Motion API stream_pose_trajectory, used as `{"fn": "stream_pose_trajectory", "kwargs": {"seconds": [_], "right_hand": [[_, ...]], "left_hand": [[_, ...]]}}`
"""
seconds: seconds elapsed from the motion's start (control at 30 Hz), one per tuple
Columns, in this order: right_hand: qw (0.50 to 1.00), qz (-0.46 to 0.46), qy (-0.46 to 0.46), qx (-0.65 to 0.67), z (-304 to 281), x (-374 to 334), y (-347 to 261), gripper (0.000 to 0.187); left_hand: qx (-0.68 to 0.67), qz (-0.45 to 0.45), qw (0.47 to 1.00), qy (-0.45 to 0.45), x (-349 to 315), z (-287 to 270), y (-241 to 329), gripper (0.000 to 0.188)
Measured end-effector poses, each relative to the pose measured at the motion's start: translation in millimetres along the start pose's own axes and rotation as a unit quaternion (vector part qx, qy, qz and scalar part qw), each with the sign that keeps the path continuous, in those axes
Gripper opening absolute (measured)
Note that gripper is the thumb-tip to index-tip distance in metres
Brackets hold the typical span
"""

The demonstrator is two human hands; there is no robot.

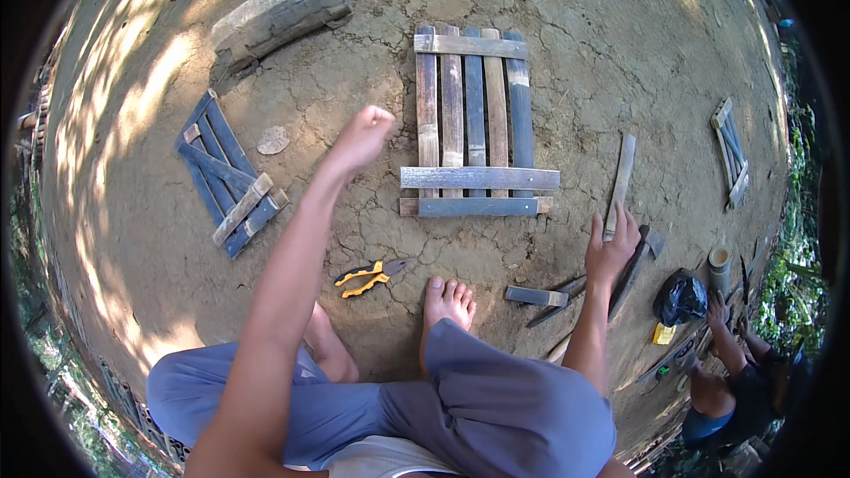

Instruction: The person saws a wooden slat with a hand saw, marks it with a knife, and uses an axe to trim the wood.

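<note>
My left hand (365,134) is raised over the dirt, left of a slatted wooden panel (475,106). Its fingers are closed, and whatever they may hold is hidden. To the right, my right hand (611,243) has its thumb and fingers apart around the near end of a loose wooden slat (623,168). No firm grip on the slat shows. The panel has several upright slats, a crosspiece at the far end and two crosspieces at the near end. Beside my right hand lies a hatchet-like tool (653,242) with a dark handle.
Yellow-handled pliers (363,278) lie before my feet. A smaller panel (228,173) and a wooden block (283,13) are at left. A short wood piece (537,296), a black plastic bag (681,297) and another small panel (731,152) lie right. Another person (739,381) sits lower right.
</note>
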State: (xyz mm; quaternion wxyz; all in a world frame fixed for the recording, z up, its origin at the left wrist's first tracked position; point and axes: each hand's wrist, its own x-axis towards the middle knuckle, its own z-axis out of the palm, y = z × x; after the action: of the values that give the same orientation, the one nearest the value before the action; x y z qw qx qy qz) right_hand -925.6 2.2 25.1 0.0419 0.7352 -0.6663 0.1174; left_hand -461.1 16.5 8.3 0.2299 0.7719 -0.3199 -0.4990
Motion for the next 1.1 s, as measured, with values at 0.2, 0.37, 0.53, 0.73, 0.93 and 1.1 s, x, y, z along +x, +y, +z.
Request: {"fn": "stream_pose_trajectory", "kwargs": {"seconds": [0.2, 0.37, 0.53, 0.73, 0.93, 1.1], "right_hand": [[0.903, 0.170, -0.098, 0.381, 54.0, 12.7, -63.5, 0.040], [0.833, 0.253, -0.141, 0.471, 67.8, 19.9, -80.4, 0.034], [0.816, 0.273, -0.146, 0.489, 75.4, 19.6, -78.9, 0.033], [0.901, 0.157, -0.080, 0.396, 66.8, 21.2, -88.7, 0.034], [0.944, -0.243, -0.076, 0.209, 28.4, 14.9, -175.4, 0.037], [0.928, -0.261, -0.129, 0.232, 45.9, 8.3, -195.1, 0.032]], "left_hand": [[-0.051, -0.019, 0.995, -0.089, -42.2, 20.8, -57.1, 0.039], [-0.145, -0.063, 0.981, -0.110, -49.9, 32.6, -60.1, 0.041], [-0.165, -0.044, 0.981, -0.089, -47.6, 37.1, -64.3, 0.036], [-0.165, -0.059, 0.980, -0.090, -50.4, 35.9, -61.6, 0.036], [-0.166, -0.056, 0.981, -0.088, -50.4, 37.3, -62.7, 0.036], [-0.150, -0.039, 0.986, -0.067, -55.0, 37.2, -55.3, 0.031]]}}
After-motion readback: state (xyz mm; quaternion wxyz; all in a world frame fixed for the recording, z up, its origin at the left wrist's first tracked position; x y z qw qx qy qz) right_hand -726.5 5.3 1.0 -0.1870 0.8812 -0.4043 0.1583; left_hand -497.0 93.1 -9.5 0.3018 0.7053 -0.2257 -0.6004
